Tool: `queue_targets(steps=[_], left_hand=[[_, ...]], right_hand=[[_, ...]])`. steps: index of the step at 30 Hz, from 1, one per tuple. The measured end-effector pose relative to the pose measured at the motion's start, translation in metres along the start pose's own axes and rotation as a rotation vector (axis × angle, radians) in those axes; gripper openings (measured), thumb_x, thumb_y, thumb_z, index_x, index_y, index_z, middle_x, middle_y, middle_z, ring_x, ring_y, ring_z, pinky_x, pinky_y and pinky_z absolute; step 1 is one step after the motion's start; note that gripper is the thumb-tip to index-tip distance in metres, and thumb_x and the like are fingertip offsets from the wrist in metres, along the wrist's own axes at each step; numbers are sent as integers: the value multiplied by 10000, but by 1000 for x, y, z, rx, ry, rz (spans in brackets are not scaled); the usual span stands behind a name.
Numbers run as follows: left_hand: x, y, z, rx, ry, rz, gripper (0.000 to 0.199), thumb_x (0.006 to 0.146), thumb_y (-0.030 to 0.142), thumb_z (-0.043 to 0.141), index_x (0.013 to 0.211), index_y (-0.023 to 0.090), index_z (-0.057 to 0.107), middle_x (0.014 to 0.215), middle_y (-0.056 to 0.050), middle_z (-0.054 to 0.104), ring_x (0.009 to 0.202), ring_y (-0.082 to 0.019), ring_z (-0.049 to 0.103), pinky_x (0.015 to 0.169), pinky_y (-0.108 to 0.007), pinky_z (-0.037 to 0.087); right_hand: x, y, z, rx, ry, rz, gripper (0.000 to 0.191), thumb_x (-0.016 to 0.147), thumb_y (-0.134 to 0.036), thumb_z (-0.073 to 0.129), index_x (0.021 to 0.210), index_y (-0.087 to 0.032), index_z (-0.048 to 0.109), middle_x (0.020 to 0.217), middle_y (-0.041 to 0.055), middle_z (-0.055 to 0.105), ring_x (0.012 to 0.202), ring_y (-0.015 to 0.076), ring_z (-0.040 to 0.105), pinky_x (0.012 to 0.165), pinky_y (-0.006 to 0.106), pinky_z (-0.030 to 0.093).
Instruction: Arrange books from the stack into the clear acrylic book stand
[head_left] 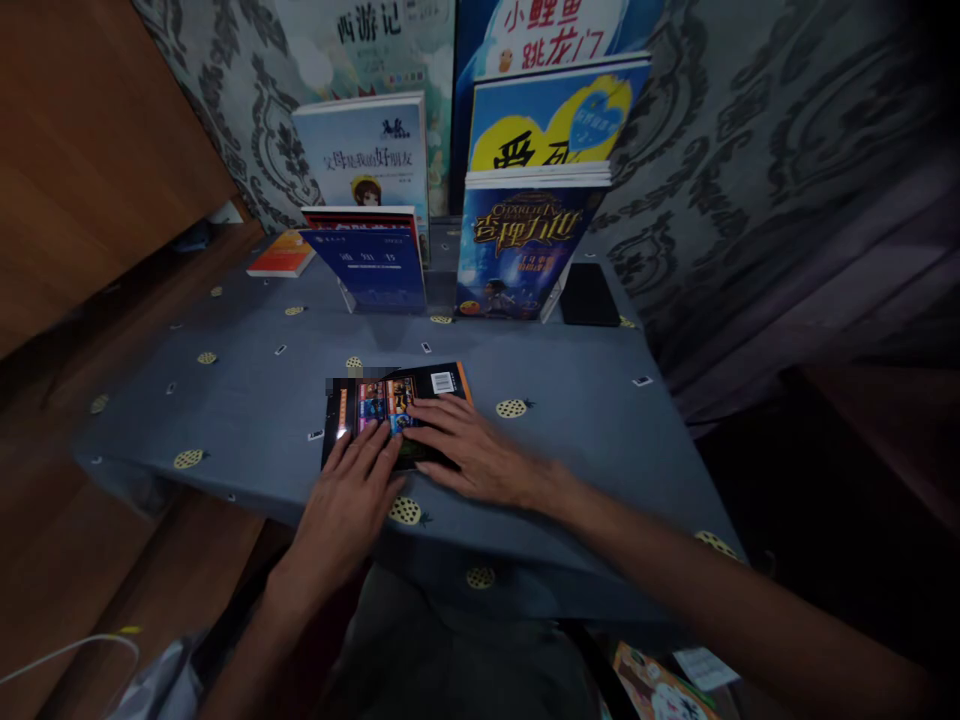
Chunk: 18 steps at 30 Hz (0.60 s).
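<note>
A black-covered book (420, 385) with small colourful pictures, a barcode and an orange edge lies flat near the table's front edge. My left hand (352, 490) rests on its lower left part, fingers stretched forward over the cover. From the right, my right hand (472, 450) lies flat across the book's lower right part, its fingers spread and pointing left. Both palms face down, and neither hand grips anything. The hands hide the lower part of the cover.
A cloth with pineapple prints covers the table (247, 400). Behind stand upright books in holders, among them a dark blue booklet (367, 270) and a blue storybook (517, 250). An orange book (281, 255) lies back left, a black flat object (590, 295) back right.
</note>
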<state>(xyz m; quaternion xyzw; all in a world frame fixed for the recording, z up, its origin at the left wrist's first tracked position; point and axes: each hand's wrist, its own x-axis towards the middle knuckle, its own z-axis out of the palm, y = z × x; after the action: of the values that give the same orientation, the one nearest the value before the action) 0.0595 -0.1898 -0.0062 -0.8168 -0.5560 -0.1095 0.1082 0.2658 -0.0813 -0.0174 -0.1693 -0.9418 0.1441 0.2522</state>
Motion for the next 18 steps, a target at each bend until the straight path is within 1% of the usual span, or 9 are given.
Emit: queue_targets(steps=[2, 4, 7, 11, 14, 16, 18], left_hand=[[1, 5, 5, 6, 3, -14, 443, 1045, 351, 397, 1398, 122, 536, 1463, -162, 573, 1398, -291, 509, 1135, -521, 451], [-3, 6, 5, 6, 7, -21, 443, 1050, 347, 382, 1403, 123, 530, 1471, -157, 567, 1407, -289, 498, 1133, -526, 452], [-16, 0, 0, 0, 24, -23, 418, 1053, 307, 370, 1393, 133, 538, 1452, -138, 589, 1383, -285, 527, 1104, -520, 484], [-32, -6, -8, -14, 50, -78, 376, 1042, 256, 390, 1353, 156, 575, 1404, -120, 633, 1327, -273, 584, 1073, -495, 521], [-37, -3, -5, -16, 85, -93, 354, 1028, 228, 418, 1323, 150, 597, 1378, -136, 650, 1295, -276, 611, 1052, -489, 541], [-38, 3, -2, -18, 119, -110, 351, 1016, 196, 428, 1314, 139, 604, 1375, -153, 648, 1295, -282, 611, 1046, -486, 546], [-39, 7, 0, -46, 143, -141, 353, 1005, 177, 439, 1310, 143, 612, 1375, -156, 648, 1299, -288, 607, 1050, -490, 542]], right_hand=[[-1, 2, 3, 7, -22, 22, 382, 966, -338, 608, 1309, -171, 623, 1450, 151, 586, 1394, 282, 495, 1174, 564, 395], [-1, 2, 3, 23, -37, 35, 389, 971, -338, 601, 1324, -175, 614, 1461, 149, 580, 1408, 276, 486, 1189, 563, 374], [-3, 1, 0, 27, -55, 53, 389, 972, -335, 601, 1335, -198, 610, 1480, 135, 567, 1419, 271, 479, 1197, 561, 359], [1, -1, -6, 15, -106, 49, 404, 983, -383, 587, 1333, -183, 615, 1485, 140, 564, 1418, 270, 483, 1197, 540, 360], [21, 0, -6, -1, -190, 23, 416, 1023, -404, 507, 1365, -183, 591, 1495, 132, 557, 1430, 252, 473, 1214, 535, 329], [44, 2, 0, -7, -242, -8, 414, 1041, -380, 461, 1389, -185, 572, 1512, 124, 542, 1457, 241, 437, 1223, 524, 312], [69, 5, 10, -6, -276, -42, 425, 1048, -340, 432, 1413, -159, 552, 1542, 135, 504, 1491, 250, 384, 1223, 513, 311]])
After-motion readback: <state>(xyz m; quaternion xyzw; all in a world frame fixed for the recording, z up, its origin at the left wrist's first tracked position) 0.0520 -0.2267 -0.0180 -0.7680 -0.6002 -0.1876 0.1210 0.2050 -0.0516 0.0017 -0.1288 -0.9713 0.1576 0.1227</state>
